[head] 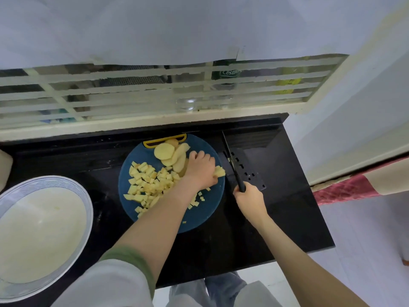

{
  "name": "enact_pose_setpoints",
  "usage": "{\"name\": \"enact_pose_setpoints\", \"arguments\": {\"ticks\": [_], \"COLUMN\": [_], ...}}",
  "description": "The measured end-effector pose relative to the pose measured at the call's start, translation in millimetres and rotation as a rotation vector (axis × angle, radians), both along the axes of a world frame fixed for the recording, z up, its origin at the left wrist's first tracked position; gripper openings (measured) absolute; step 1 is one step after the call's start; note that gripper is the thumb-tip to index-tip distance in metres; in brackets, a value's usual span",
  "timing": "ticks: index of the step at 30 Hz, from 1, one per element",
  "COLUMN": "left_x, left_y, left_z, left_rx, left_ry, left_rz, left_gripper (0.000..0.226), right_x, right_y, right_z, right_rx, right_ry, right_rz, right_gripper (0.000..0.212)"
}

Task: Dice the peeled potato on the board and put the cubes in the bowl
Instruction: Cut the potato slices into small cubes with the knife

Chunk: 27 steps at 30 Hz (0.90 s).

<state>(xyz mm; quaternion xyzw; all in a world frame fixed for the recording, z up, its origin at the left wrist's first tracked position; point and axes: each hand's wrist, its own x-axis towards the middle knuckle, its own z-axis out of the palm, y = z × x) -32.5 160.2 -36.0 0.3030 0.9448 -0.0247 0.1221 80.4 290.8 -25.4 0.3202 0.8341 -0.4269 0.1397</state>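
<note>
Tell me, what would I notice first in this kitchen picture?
You'd first spot a heap of yellow potato cubes on a round blue board in the middle of the black counter. The left hand rests on the board beside some slices, while the right hand grips a black knife just off its right edge. A big white bowl sits on the left.

I see my left hand point(200, 171) gripping pale yellow potato strips point(219, 172) on the round blue cutting board point(199, 218), my right hand point(249, 199) holding the black perforated knife point(250, 173) just beside it.
</note>
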Motion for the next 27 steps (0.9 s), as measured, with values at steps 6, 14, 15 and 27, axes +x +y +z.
{"name": "enact_pose_setpoints", "arguments": {"ticks": [6,14,15,27], "left_x": [3.5,-8.7,-12.1,-28.3], "left_y": [0.7,-37.1,-42.1,-58.4], "left_z": [-11.5,-4.2,-3.5,2.2], "left_rx": [0.039,0.133,0.104,-0.267], "left_ry": [-0.021,-0.042,-0.034,0.234], "left_rz": [0.034,0.095,0.046,-0.423], "left_gripper": [0.052,0.047,0.048,0.025], "right_x": [-4.1,-4.8,-4.9,-9.3], "right_y": [1.8,2.2,1.9,-3.5], "right_z": [-8.4,-9.4,-9.1,-10.8], "right_rx": [-0.015,-0.044,-0.045,-0.032], "right_ry": [-0.035,-0.053,-0.056,-0.063], "right_rz": [0.029,0.023,0.020,0.023], "right_gripper": [0.013,0.012,0.012,0.015]}}
